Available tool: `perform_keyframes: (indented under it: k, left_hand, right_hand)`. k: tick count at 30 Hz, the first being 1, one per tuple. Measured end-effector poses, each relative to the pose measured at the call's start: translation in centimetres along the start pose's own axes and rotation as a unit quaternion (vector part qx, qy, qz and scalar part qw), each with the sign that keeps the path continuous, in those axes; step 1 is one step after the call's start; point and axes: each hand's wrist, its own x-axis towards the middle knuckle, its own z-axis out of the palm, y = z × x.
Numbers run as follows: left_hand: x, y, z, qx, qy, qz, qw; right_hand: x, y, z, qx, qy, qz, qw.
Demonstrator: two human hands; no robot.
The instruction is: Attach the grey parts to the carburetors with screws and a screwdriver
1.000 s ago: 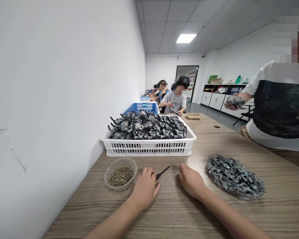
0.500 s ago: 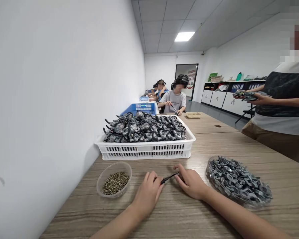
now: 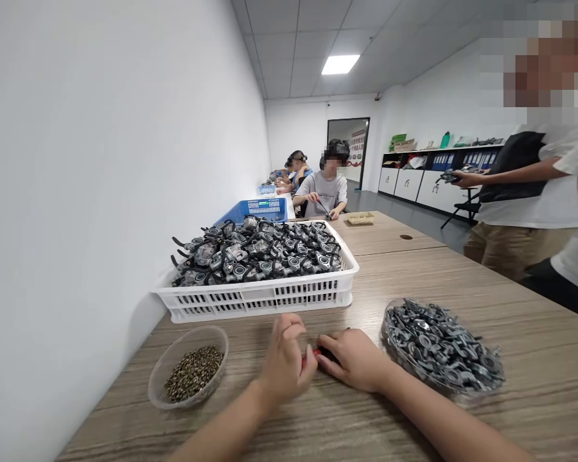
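Note:
Close together over the wooden table point(image 3: 313, 423) are my two hands. My right hand point(image 3: 354, 359) has its fingers wrapped round a red-handled screwdriver point(image 3: 316, 353), most of which is hidden. My left hand point(image 3: 288, 359) is slightly blurred, with curled fingers beside the red handle; whether it grips the handle is not clear. A clear bowl of small brass-coloured screws point(image 3: 195, 372) stands to the left. On the right is a clear container of grey metal parts point(image 3: 438, 343). Behind my hands, a white basket point(image 3: 264, 300) is heaped with grey and black assemblies point(image 3: 260, 250).
A blue crate point(image 3: 257, 208) stands behind the white basket, against the wall at left. Across the table sits a person point(image 3: 325, 189) near a small tan tray point(image 3: 361, 218). Other people sit farther back. Two people stand at the right, one holding parts.
The view has shifted. My right hand has closed round the screwdriver's handle, where my left hand held it before. My left hand has lifted slightly. A second standing person now shows at right.

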Motion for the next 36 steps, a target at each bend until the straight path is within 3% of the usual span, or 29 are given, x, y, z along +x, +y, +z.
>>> perform_keyframes:
  k: [2, 5, 7, 9, 11, 16, 22, 36]
  left_hand:
    - [4.5, 0.2, -0.5, 0.061, -0.019, 0.007, 0.998]
    - [12.9, -0.2, -0.1, 0.168, -0.178, -0.112, 0.963]
    - [17.9, -1.3, 1.1, 0.181, -0.222, -0.136, 0.948]
    - [21.2, -3.0, 2.8, 0.191, -0.267, -0.153, 0.932]
    - [23.0, -4.8, 4.5, 0.199, -0.32, -0.168, 0.911]
    - [24.2, -7.3, 7.0, 0.229, -0.38, -0.196, 0.875]
    - [24.3, -7.5, 7.1, 0.23, -0.395, -0.186, 0.869]
    - [21.9, -8.3, 6.8, 0.237, -0.272, -0.174, 0.916]
  right_hand:
    - [0.1, 0.0, 0.3, 0.003, 0.006, 0.016, 1.0]
    - [0.2, 0.2, 0.7, 0.005, 0.011, 0.041, 0.999]
    - [0.2, 0.3, 0.9, 0.005, 0.015, 0.054, 0.998]
    - [0.3, 0.5, 0.8, 0.004, 0.019, 0.068, 0.998]
    - [0.3, 0.8, 0.7, 0.003, 0.024, 0.079, 0.997]
    - [0.4, 1.5, 0.6, 0.002, 0.027, 0.088, 0.996]
    - [0.3, 1.8, 0.6, 0.008, 0.014, 0.087, 0.996]
    - [0.0, 1.0, -0.6, -0.019, 0.008, 0.112, 0.994]
